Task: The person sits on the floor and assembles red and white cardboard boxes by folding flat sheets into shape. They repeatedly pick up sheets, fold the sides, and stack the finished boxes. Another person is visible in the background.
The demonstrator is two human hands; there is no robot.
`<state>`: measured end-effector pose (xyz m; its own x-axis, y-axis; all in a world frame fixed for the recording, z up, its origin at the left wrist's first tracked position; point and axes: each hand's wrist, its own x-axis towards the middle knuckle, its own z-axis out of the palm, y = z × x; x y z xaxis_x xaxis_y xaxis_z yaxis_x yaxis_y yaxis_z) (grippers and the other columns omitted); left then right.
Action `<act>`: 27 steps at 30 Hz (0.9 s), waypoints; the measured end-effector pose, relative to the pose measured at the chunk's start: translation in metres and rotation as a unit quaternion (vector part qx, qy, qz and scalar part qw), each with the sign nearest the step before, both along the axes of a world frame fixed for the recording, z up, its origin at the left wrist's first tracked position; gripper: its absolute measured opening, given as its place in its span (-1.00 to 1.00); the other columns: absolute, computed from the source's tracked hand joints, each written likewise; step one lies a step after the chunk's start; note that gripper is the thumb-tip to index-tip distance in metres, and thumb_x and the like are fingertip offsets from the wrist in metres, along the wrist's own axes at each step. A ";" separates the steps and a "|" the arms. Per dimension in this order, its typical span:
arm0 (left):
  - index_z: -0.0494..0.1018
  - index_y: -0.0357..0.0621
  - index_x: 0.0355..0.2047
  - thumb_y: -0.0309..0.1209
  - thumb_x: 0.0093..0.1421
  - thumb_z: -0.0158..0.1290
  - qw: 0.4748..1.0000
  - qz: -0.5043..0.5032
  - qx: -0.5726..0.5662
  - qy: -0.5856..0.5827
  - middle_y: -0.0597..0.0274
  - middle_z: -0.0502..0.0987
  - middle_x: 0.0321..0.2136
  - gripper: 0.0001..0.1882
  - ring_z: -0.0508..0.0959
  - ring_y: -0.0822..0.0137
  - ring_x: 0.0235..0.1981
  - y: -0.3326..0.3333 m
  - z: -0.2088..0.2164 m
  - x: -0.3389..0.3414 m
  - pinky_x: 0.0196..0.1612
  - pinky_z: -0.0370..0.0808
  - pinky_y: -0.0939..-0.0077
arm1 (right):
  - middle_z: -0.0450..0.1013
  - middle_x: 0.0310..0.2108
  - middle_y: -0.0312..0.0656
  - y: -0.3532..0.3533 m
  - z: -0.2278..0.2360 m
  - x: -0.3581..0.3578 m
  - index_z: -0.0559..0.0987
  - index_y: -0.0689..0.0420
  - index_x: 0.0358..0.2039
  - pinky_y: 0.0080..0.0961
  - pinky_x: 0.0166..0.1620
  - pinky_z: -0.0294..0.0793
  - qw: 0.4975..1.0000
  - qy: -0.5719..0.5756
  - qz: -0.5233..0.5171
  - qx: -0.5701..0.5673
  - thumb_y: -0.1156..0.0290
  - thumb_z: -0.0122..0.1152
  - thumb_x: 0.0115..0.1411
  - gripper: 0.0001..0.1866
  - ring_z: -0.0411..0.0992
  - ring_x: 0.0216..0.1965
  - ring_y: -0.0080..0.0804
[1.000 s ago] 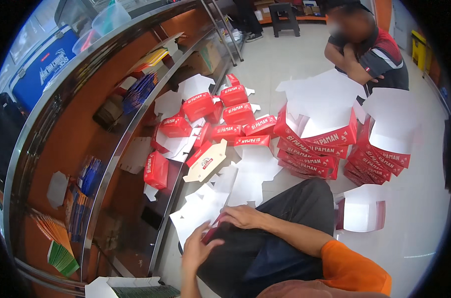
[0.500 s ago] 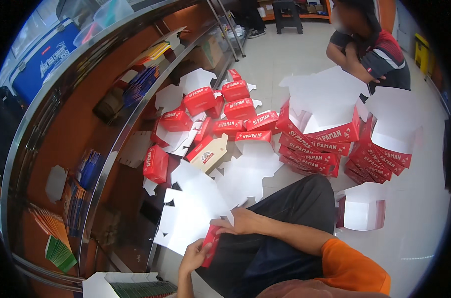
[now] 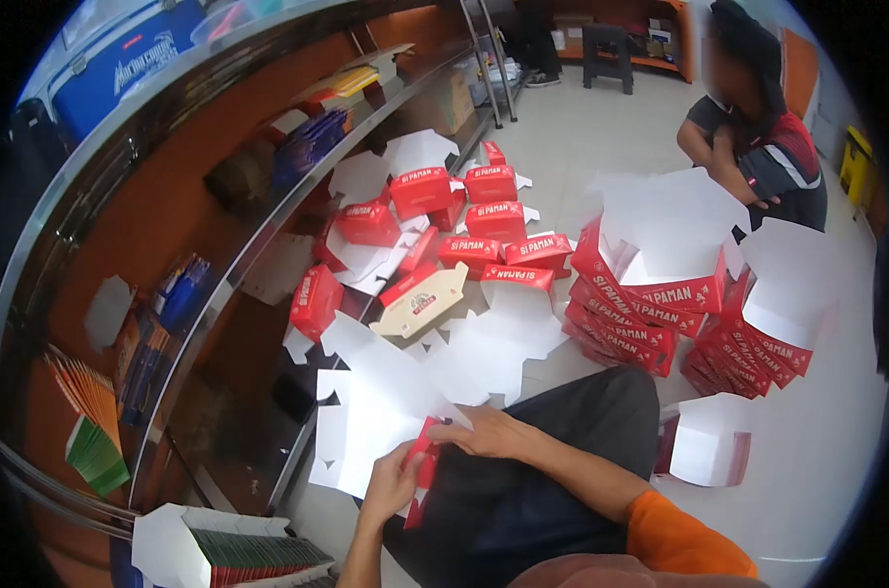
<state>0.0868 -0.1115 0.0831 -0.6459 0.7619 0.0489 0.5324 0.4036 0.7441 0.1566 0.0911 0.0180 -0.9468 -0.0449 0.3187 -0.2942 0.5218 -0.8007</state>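
Note:
A flat cardboard box blank (image 3: 371,431), white inside and red outside, lies partly across my lap. A narrow red side panel (image 3: 427,466) of it is folded up along the edge nearest me. My left hand (image 3: 393,480) pinches this panel near its middle. At the panel's far end, my right hand (image 3: 479,433) grips the corner, its fingertips close to those of my left hand. Just beyond lie more white unfolded blanks (image 3: 498,348) and a cream-printed box panel (image 3: 422,303).
Folded red boxes (image 3: 496,222) lie scattered ahead. Stacks of open red boxes (image 3: 616,333) stand at the right, with a single open box (image 3: 709,446) nearer. A metal-edged shelf (image 3: 224,274) runs along the left. Another person (image 3: 758,147) sits with folded arms at the far right.
My left hand has slid up along the red panel, closer to my right hand. The whole view has tilted a little, so the surroundings sit lower in the picture.

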 end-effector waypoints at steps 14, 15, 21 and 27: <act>0.51 -0.33 -0.11 -0.38 0.34 -0.07 0.988 0.063 0.054 -0.127 0.32 0.50 -0.52 -0.72 0.38 0.55 -0.47 0.014 -0.020 0.001 -0.34 0.37 0.62 | 0.40 -0.32 -0.08 0.004 -0.011 -0.008 0.52 0.00 -0.18 -0.18 -0.33 0.44 0.981 0.147 -0.028 0.125 0.43 0.19 0.12 -0.78 0.42 -0.35 -0.03; 0.51 -0.33 -0.11 -0.38 0.34 -0.07 0.987 0.062 0.053 -0.139 0.32 0.50 -0.52 -0.72 0.38 0.55 -0.47 0.015 -0.016 0.002 -0.34 0.37 0.62 | 0.40 -0.32 -0.08 0.005 -0.005 -0.008 0.52 0.01 -0.18 -0.18 -0.34 0.44 0.982 0.142 -0.017 0.119 0.44 0.18 0.12 -0.78 0.42 -0.35 -0.04; 0.51 -0.35 -0.16 -0.32 0.35 -0.09 0.987 0.093 0.060 -0.118 0.16 0.58 -0.42 -0.69 0.49 0.45 -0.37 0.006 -0.039 -0.009 -0.23 0.45 0.44 | 0.45 -0.21 -0.08 0.001 -0.045 -0.015 0.49 0.16 -0.14 -0.27 -0.13 0.46 0.972 0.158 -0.038 0.171 0.45 0.09 0.22 -0.80 0.45 -0.24 -0.13; 0.49 -0.40 -0.09 -0.35 0.34 -0.06 0.961 0.103 0.087 -0.241 0.16 0.60 -0.31 -0.68 0.52 0.48 -0.27 0.019 -0.012 -0.017 -0.15 0.44 0.58 | 0.44 -0.24 -0.17 0.018 -0.012 -0.012 0.26 0.20 0.25 -0.56 -0.22 0.47 0.955 -0.043 -0.013 -0.293 0.49 -0.03 0.35 -0.54 0.43 -0.34 -0.53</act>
